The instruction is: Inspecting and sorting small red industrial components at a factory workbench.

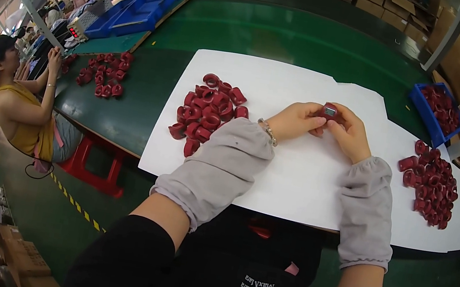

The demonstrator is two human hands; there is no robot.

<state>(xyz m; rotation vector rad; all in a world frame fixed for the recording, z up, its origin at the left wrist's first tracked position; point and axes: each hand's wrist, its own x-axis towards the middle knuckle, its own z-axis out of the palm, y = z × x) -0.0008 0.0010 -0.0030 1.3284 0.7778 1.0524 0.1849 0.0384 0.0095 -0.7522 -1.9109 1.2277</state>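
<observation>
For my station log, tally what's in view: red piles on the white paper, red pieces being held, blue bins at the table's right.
Red piles: 2 (left pile, right pile)
Held red piece: 1
Blue bin: 1
Total: 4
Pieces within piles overlap too much to count.

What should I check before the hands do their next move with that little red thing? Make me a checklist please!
1. Red thing held: ok, between the left hand and right hand.
2. A hand free: not ok, both are on it.
3. Piles apart: ok, left pile and right pile have white sheet between them.
4. Left sleeve off left pile: cannot tell, it overlaps in view.
5. Right sleeve off right pile: ok, a gap shows.
</observation>
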